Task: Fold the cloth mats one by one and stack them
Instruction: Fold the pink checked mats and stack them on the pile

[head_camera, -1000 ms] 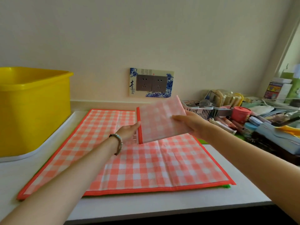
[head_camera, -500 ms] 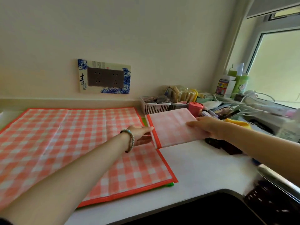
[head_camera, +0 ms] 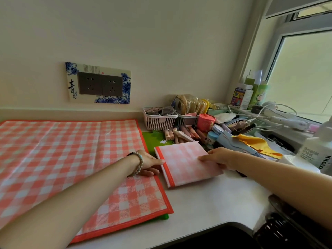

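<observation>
A folded pink checked cloth mat (head_camera: 185,164) with an orange edge lies on the white counter, right of the spread mats. My right hand (head_camera: 218,157) grips its right side, fingers on top. My left hand (head_camera: 149,163), with a bead bracelet at the wrist, touches the folded mat's left orange edge with its fingertips while resting on the corner of a large spread orange-and-white checked mat (head_camera: 71,155). A green mat (head_camera: 154,141) shows from beneath the spread one, at its far right and near corner.
The white counter (head_camera: 206,203) holds clutter at the back right: a pink basket (head_camera: 159,120), a red jar (head_camera: 206,122), cosmetic tubes, a yellow cloth (head_camera: 255,142), cables and a white bottle (head_camera: 316,151). A dark sink (head_camera: 251,236) lies near right. A wall socket (head_camera: 99,84) is behind.
Both hands carried the folded mat from above the spread mat to the right and down onto the bare counter. My view swung right, so the yellow tub has left the frame.
</observation>
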Tool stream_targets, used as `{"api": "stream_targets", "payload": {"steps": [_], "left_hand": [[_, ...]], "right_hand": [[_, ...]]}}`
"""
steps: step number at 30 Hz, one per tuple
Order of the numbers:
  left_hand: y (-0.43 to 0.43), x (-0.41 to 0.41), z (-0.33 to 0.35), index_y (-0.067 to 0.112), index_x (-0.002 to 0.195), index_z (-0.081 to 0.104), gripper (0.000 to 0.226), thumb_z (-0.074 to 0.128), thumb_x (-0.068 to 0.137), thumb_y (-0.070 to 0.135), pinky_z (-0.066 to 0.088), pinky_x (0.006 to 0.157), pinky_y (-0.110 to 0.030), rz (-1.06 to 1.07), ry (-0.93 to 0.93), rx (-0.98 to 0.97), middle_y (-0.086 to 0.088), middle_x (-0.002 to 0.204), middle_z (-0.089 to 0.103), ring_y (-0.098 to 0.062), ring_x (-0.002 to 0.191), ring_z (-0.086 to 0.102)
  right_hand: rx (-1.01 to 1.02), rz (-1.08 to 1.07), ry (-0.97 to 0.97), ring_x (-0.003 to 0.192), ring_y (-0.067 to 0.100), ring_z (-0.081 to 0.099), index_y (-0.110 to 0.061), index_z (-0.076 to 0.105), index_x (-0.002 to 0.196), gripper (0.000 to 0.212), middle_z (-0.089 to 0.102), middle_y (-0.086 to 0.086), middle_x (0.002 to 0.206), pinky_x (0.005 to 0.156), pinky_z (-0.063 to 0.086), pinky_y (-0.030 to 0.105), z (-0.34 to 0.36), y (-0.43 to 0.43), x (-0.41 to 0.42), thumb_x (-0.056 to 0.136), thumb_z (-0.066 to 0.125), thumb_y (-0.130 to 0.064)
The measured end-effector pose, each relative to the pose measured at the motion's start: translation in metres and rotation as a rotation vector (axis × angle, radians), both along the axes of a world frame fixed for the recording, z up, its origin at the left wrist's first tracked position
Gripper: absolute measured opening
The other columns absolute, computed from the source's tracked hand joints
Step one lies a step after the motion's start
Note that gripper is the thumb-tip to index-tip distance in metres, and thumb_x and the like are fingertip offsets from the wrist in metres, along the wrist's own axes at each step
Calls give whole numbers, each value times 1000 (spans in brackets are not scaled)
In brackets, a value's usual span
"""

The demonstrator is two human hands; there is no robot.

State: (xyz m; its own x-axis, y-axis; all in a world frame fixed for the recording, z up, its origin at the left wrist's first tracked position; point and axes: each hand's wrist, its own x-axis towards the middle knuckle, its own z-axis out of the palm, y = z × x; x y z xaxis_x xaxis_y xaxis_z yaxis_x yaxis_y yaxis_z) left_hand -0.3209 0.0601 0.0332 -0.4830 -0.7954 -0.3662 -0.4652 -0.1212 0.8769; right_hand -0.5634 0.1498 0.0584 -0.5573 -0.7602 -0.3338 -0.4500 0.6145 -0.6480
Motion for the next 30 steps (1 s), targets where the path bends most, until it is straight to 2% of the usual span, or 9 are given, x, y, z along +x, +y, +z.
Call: {"api": "stream_targets", "payload": {"steps": [6, 10, 13, 18, 23, 24, 26, 28, 30], "left_hand": [[-9, -2, -5, 13, 97, 69, 36, 76, 73, 39, 57, 66, -22, -34, -75, -53, -7, 89, 74, -13, 70, 66], [-10, -4, -6, 9, 94, 71, 35, 74, 75, 38, 56, 57, -20, -41, -76, -81, -8, 89, 74, -10, 62, 66], [-8, -2, -6, 8, 96, 70, 36, 74, 76, 37, 56, 56, -20, -46, -53, -101, -9, 88, 74, -12, 63, 66], [-1, 3, -6, 4, 92, 70, 30, 74, 78, 30, 55, 52, -21, -42, 3, -193, -4, 73, 71, -10, 52, 63], [5, 13, -1, 4, 92, 71, 29, 74, 79, 29, 58, 61, -27, -70, 38, -168, -7, 79, 73, -13, 58, 65], [7, 17, 2, 4, 93, 70, 28, 73, 79, 29, 58, 59, -26, -78, 55, -174, -7, 81, 72, -13, 58, 64], [11, 26, 8, 12, 92, 68, 24, 71, 80, 32, 56, 53, -24, -106, 86, -221, -6, 85, 72, -12, 59, 65], [12, 40, 13, 17, 98, 65, 27, 70, 80, 37, 55, 54, -24, -126, 102, -271, -3, 91, 72, -11, 61, 66], [12, 60, 14, 18, 110, 61, 39, 69, 79, 41, 53, 58, -23, -135, 73, -324, -1, 95, 70, -10, 68, 66]], "right_hand": [[19, 34, 54, 92, 21, 58, -8, 59, 122, 59, 60, 8, 116, 61, 51, 25, -10, -2, -6, 75, 77, -37], [30, 52, 116, 84, 20, 61, -8, 61, 117, 57, 61, 8, 105, 68, 54, 28, -11, -3, -7, 73, 77, -41], [28, 46, 114, 65, 17, 58, -6, 64, 112, 51, 59, 6, 83, 59, 52, 26, -10, -2, -9, 75, 76, -38], [40, 45, 119, 71, 18, 60, -7, 63, 115, 48, 62, 10, 96, 63, 53, 26, -5, 0, -3, 78, 73, -37], [-4, 102, 263, 65, 16, 55, -1, 66, 109, 46, 62, 11, 88, 57, 47, 24, 14, 1, 10, 81, 70, -38], [-16, 150, 327, 70, 19, 57, -1, 66, 109, 47, 65, 12, 93, 62, 47, 25, 20, 2, 16, 82, 69, -39], [-58, 256, 402, 100, 24, 61, -4, 66, 112, 45, 64, 13, 118, 81, 47, 28, 30, 3, 35, 86, 63, -41], [-91, 389, 414, 134, 24, 39, -8, 63, 119, 41, 49, 9, 140, 106, 38, 34, 39, 4, 63, 91, 57, -37], [-151, 464, 363, 137, 21, 34, -12, 61, 122, 41, 47, 6, 142, 110, 35, 39, 39, 3, 93, 90, 57, -37]]}}
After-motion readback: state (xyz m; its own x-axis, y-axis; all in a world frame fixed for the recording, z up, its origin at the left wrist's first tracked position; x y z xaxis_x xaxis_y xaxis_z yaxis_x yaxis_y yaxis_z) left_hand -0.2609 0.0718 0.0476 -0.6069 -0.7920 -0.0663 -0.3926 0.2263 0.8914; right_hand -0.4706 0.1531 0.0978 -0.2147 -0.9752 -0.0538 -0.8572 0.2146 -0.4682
